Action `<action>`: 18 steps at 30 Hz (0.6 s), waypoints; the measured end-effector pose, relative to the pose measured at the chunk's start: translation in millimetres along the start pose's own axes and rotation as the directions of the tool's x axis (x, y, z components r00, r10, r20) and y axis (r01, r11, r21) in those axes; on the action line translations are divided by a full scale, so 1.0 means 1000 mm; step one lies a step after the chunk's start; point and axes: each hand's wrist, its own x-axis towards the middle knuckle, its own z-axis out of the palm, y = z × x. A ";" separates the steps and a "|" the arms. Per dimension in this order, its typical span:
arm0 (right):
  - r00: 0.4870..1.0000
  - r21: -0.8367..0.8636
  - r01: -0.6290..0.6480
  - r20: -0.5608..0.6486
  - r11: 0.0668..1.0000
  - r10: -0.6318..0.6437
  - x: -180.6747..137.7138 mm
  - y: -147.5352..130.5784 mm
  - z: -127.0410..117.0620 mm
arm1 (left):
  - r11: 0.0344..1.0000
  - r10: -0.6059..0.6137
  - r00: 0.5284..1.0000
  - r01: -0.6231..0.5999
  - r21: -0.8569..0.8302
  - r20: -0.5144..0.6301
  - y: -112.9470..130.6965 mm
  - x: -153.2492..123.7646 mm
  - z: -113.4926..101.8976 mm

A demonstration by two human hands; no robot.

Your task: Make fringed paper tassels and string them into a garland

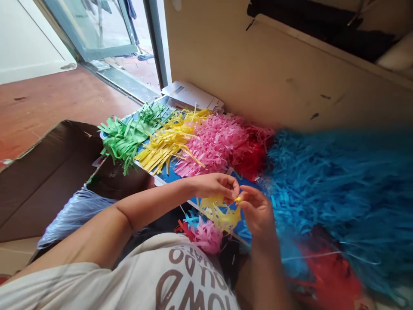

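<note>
My left hand [221, 186] and my right hand [258, 209] meet above the blue table's front edge, both with fingers closed in a pinch. Between their fingertips is the twisted top of a yellow paper tassel [221, 213], whose cut strips hang down below. Under it, close to my shirt, lies a bunch of pink fringed paper [208, 236] with red and blue strips beside it. Whether a string passes through my fingers is too small to make out.
On the blue table [174, 172] lie fringed piles of green [125, 137], yellow [161, 144], pink [213, 142] and red paper [253, 157]. A large blue heap [329, 189] fills the right. An open cardboard box [51, 172] and pale strands [74, 215] are at left.
</note>
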 end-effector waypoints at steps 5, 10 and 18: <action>0.994 -0.058 0.041 -0.094 0.997 -0.047 -0.007 0.005 0.008 | 0.920 0.274 0.944 -0.201 0.335 -0.186 -0.011 -0.009 0.007; 0.957 0.029 0.076 -0.284 0.997 -0.065 -0.009 0.009 0.018 | 0.468 0.708 0.692 -0.308 0.828 -0.142 -0.029 -0.018 0.023; 0.932 0.294 0.025 -0.352 0.956 0.084 -0.010 0.012 0.036 | 0.334 0.753 0.647 -0.217 0.917 -0.121 -0.054 -0.001 0.028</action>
